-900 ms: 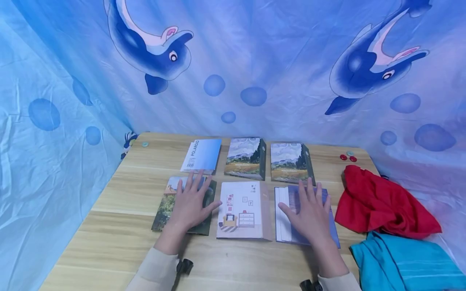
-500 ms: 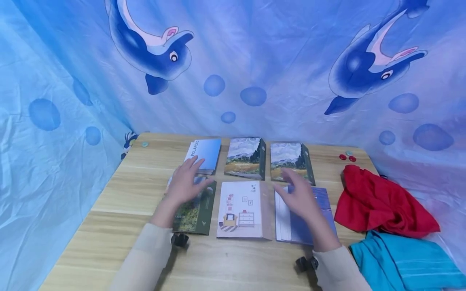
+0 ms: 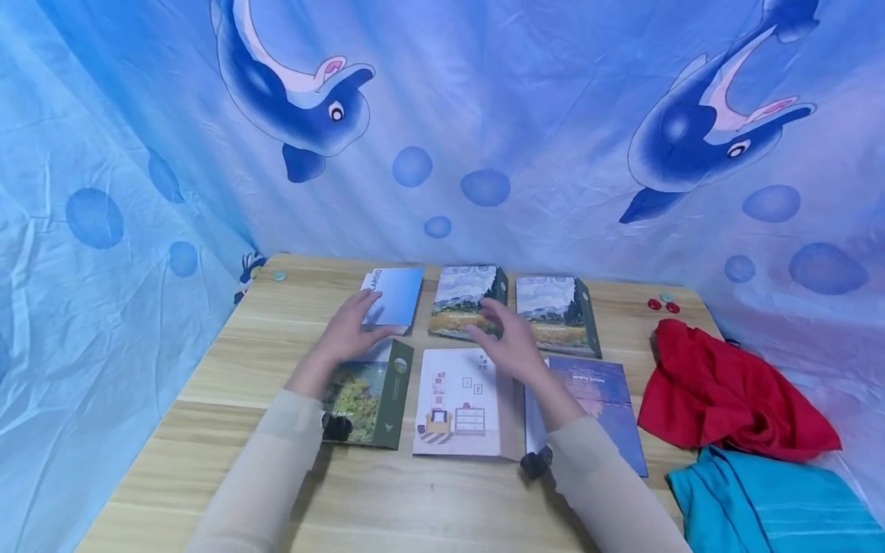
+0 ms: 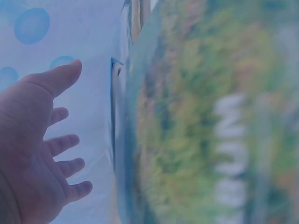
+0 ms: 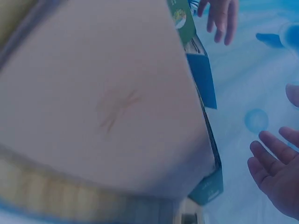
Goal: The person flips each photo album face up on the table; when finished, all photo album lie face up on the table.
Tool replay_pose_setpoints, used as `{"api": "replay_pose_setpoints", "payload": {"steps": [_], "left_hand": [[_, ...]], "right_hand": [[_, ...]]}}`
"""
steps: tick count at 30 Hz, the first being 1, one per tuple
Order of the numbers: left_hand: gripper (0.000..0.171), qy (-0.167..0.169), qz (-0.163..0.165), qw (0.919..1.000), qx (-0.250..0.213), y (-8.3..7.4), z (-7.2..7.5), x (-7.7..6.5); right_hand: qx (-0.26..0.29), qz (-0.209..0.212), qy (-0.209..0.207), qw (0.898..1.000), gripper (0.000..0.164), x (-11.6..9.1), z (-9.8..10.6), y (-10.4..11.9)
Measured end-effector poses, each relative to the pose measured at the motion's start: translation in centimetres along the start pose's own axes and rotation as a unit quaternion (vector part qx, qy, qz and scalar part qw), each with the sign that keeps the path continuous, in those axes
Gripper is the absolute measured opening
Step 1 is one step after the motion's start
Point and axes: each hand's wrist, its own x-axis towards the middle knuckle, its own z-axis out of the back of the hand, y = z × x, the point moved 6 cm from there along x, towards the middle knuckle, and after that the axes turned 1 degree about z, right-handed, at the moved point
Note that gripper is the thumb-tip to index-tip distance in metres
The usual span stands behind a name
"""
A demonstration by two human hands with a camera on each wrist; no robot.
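Note:
My left hand (image 3: 348, 330), fingers spread, is over the near edge of the blue and white POLAROID album (image 3: 399, 296) at the back left. Below its wrist lies a green photo album (image 3: 362, 392) with a garden picture, partly covered by the sleeve. My right hand (image 3: 510, 342) hovers with loosely bent fingers between a landscape-painting album (image 3: 459, 303) and the white album with a furniture drawing (image 3: 449, 407). A second landscape album (image 3: 549, 307) is just right of it. Under the right forearm sits a purple-blue photo album (image 3: 604, 403). Neither hand holds anything.
A crumpled red cloth (image 3: 726, 392) and a folded teal cloth (image 3: 774, 499) lie at the table's right edge. Small red buttons (image 3: 662, 306) are at the back right, a teal button (image 3: 280, 276) at the back left. A blue dolphin curtain (image 3: 539, 138) hangs behind the table.
Both hands have left the front-row albums. The left moved up and slightly left toward the POLAROID album; the right swung left from the purple-blue album toward the middle. The albums have stayed put.

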Motion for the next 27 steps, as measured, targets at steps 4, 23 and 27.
{"api": "replay_pose_setpoints", "payload": {"steps": [4,23,27], "left_hand": [[0.085,0.016,0.005,0.9996,0.021,0.2,0.7,0.6],[0.092,0.079,0.029,0.9962,0.022,2.3,0.8,2.2],[0.097,0.105,0.039,0.9936,0.008,2.7,0.3,2.6]], "right_hand": [[0.016,-0.013,0.015,1.0,0.065,1.7,-1.3,0.3],[0.095,-0.057,0.04,0.993,0.067,8.0,-6.3,1.0],[0.114,-0.099,0.047,0.987,0.073,8.5,-7.4,0.1]]}}
